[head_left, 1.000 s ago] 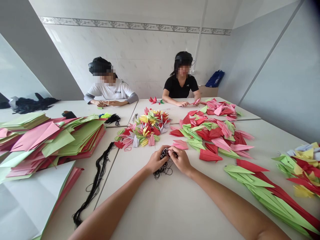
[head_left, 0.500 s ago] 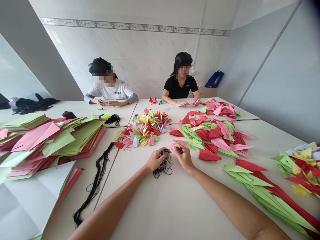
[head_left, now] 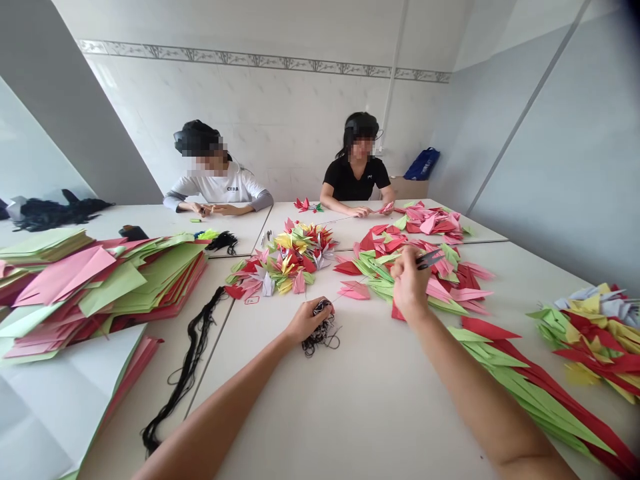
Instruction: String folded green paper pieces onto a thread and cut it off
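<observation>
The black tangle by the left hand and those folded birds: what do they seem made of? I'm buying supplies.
The black tangle looks like fine matte thread, fibre unclear; thin strands curl loosely. The origami cranes look like thin matte paper with crisp creases.

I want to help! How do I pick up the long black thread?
Pinch the black thread at its thick middle, from above: it lies flat in a long, loose hank on the table, so the thin ends could slip.
</observation>
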A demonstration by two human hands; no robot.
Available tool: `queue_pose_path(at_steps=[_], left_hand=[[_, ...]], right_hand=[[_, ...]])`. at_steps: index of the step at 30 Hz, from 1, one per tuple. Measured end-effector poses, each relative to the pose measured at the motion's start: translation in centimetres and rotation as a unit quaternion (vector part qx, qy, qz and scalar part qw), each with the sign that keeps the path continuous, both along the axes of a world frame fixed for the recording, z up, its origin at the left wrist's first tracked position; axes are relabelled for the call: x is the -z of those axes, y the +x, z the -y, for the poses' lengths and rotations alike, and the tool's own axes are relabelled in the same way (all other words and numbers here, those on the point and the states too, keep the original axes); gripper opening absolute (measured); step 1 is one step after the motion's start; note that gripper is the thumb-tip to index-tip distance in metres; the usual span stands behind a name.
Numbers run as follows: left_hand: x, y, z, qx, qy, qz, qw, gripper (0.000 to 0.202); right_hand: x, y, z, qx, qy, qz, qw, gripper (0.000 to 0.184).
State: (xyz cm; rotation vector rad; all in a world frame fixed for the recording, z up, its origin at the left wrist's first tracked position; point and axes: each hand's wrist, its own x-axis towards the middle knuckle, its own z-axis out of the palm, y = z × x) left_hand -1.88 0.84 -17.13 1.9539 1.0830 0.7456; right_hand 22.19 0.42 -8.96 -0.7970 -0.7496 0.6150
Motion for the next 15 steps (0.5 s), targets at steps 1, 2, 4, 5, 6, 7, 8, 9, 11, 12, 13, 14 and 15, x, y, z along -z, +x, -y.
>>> queue_pose_path(at_steps=[1,2,4,5,6,7,8,9,11,12,13,14,15], left_hand=[[0.0,0.0,0.0,0.001,0.001,-0.001,1.0,0.037],[-0.1,0.0,0.0,0.002,0.003,-0.002,1.0,0.036],[-0.2,0.0,0.1,0.006,0.006,-0.004,1.0,0.036],[-0.3,0.0,0.1,0.007,0.008,-0.006,1.0,0.037],[-0.4,0.0,0.2,0.009,0.01,-0.008,1.0,0.038],[-0.5,-0.1,0.2,0.01,0.011,-0.01,1.0,0.038],[-0.5,-0.2,0.2,0.012,0.011,-0.013,1.0,0.039],[-0.6,-0.3,0.1,0.013,0.012,-0.016,1.0,0.039],[-0.7,-0.8,0.0,0.013,0.014,-0.021,1.0,0.041],[-0.8,-1.0,0.0,0.013,0.015,-0.024,1.0,0.042],[-0.9,-1.3,0.0,0.012,0.016,-0.027,0.999,0.043],[-1.0,-1.5,0.0,0.012,0.016,-0.03,0.999,0.044],[-1.2,-1.8,0.0,0.012,0.016,-0.033,0.999,0.045]], right_hand=[[-1.2,0.8,0.4,0.009,0.012,-0.01,1.0,0.039],[-2.4,1.6,0.8,0.018,0.025,-0.018,0.999,0.04],[-4.5,3.1,1.8,0.032,0.05,-0.032,0.998,0.039],[-5.4,3.8,2.3,0.042,0.066,-0.043,0.996,0.036],[-6.1,4.6,2.9,0.054,0.082,-0.058,0.994,0.031],[-6.8,5.4,3.4,0.069,0.1,-0.076,0.99,0.026],[-7.5,6.1,3.9,0.085,0.116,-0.097,0.985,0.021],[-8.0,6.9,4.5,0.102,0.129,-0.119,0.979,0.018],[-9.1,8.4,5.6,0.135,0.153,-0.15,0.967,0.017],[-9.5,9.0,6.2,0.147,0.165,-0.157,0.963,0.019],[-9.9,9.6,6.8,0.157,0.177,-0.162,0.958,0.021],[-10.3,10.0,7.4,0.165,0.188,-0.165,0.954,0.024],[-10.6,10.4,8.0,0.171,0.197,-0.169,0.95,0.027]])
